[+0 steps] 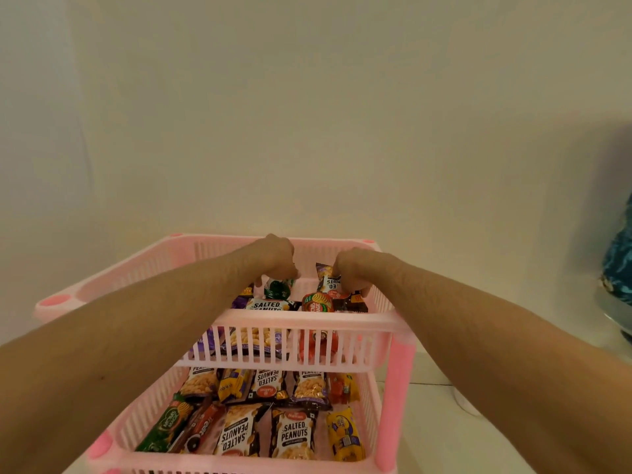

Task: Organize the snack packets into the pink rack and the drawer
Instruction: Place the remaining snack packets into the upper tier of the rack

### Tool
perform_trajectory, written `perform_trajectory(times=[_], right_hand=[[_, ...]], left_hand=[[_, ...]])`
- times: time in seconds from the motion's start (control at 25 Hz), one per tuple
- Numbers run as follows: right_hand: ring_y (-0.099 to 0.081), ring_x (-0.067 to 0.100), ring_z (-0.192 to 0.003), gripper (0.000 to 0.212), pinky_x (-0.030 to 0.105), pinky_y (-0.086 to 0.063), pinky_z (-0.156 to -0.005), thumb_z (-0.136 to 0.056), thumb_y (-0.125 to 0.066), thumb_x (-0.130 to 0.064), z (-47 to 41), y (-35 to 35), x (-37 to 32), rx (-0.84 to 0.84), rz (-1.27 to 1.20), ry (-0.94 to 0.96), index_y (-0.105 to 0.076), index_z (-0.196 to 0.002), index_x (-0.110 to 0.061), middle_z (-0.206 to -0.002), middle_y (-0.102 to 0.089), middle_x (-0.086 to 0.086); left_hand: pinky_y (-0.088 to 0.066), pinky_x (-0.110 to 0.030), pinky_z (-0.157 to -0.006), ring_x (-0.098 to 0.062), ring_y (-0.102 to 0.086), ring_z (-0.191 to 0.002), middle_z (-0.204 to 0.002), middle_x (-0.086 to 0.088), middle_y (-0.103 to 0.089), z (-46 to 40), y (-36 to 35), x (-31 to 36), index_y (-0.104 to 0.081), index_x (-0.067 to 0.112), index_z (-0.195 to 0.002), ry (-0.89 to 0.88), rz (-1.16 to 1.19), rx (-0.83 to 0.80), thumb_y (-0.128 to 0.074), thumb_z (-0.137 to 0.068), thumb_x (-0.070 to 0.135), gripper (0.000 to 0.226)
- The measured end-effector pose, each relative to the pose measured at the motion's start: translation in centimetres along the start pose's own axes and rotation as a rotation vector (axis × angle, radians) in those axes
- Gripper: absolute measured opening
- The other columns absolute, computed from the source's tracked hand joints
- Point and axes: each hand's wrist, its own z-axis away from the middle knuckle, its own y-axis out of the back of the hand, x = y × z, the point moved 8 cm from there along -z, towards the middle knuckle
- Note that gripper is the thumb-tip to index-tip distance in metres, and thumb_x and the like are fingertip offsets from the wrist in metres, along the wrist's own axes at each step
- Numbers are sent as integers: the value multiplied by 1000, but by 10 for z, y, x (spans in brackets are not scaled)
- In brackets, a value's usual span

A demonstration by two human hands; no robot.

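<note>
A pink slatted rack (301, 319) stands before me with two tiers in view. Both my hands reach into the top tier. My left hand (277, 256) curls its fingers down onto a green packet (277, 289). My right hand (352, 268) pinches a salted peanuts packet (326, 280) standing upright at the back right. Below them in the top tier lie another salted peanuts packet (268, 305), a red round biscuit pack (317, 302) and a dark packet (354, 302). The lower tier (371, 405) holds several packets laid in rows: peanuts, a green packet, a yellow one.
A plain cream wall rises right behind the rack. At the right edge stands a blue patterned object (619, 258) on a pale floor. A white rounded thing (466, 403) sits on the floor right of the rack.
</note>
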Motion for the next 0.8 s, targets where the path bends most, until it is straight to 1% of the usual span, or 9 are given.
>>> perform_trajectory(times=[0.08,0.16,0.24,0.32,0.44,0.52,0.6,0.68,0.8], right_hand=[[-64,25,-108,47,33,-53,-93,-95,-59,-22,10,5,-1,62,28,14,-49,-139,-9,-132,-59,10],[-59,26,-116,41,35,-48,-99,-97,-55,-22,26,18,-1,186,-33,39,-53,-136,-9,-134,-58,10],[-56,28,-121,41,35,-45,-102,-96,-56,-25,47,34,7,327,-226,54,-55,-135,-9,-136,-58,11],[-56,26,-121,42,33,-45,-102,-95,-58,-28,77,42,26,463,-443,33,-57,-134,-11,-136,-59,9],[-56,22,-123,41,33,-44,-104,-92,-60,-31,130,33,60,642,-564,-26,-61,-130,-13,-133,-61,6],[-55,19,-124,42,32,-42,-105,-91,-61,-34,166,16,79,727,-612,-62,-62,-128,-15,-133,-62,3],[-54,17,-125,42,32,-42,-105,-91,-61,-38,197,-8,98,767,-680,-112,-61,-128,-18,-132,-62,0],[-54,16,-124,43,33,-43,-105,-90,-61,-41,223,-39,112,765,-719,-172,-61,-128,-20,-130,-63,-2],[-56,17,-120,44,30,-42,-101,-88,-63,-42,256,-98,123,713,-753,-261,-63,-126,-21,-126,-66,-2]], left_hand=[[-56,-31,-74,-23,-59,-83,-129,-12,-56,9,8,6,-51,10,-133,-38,-57,62,-63,-89,41,55],[-47,-30,-77,-22,-56,-91,-128,-10,-59,25,18,16,-55,12,-129,-86,-53,117,-63,-88,45,54],[-43,-31,-78,-23,-57,-100,-127,-9,-60,46,32,27,-57,14,-127,-142,23,197,-63,-87,48,53],[-42,-30,-80,-23,-58,-102,-124,-8,-62,72,42,42,-60,17,-123,-223,158,262,-63,-86,50,50],[-43,-30,-87,-20,-57,-108,-122,-6,-62,122,37,70,-62,20,-119,-389,335,345,-63,-87,48,42],[-36,-26,-93,-20,-53,-116,-124,-5,-59,158,28,90,-62,19,-117,-522,337,460,-62,-89,42,36],[-31,-20,-92,-19,-52,-114,-123,-5,-56,191,13,105,-63,16,-114,-639,348,557,-63,-90,35,31],[-32,-20,-93,-21,-52,-112,-122,-9,-56,218,-11,117,-65,10,-112,-722,355,587,-65,-89,27,28],[-42,-37,-99,-32,-55,-115,-122,-18,-58,254,-61,139,-67,2,-106,-848,304,615,-65,-87,18,25]])
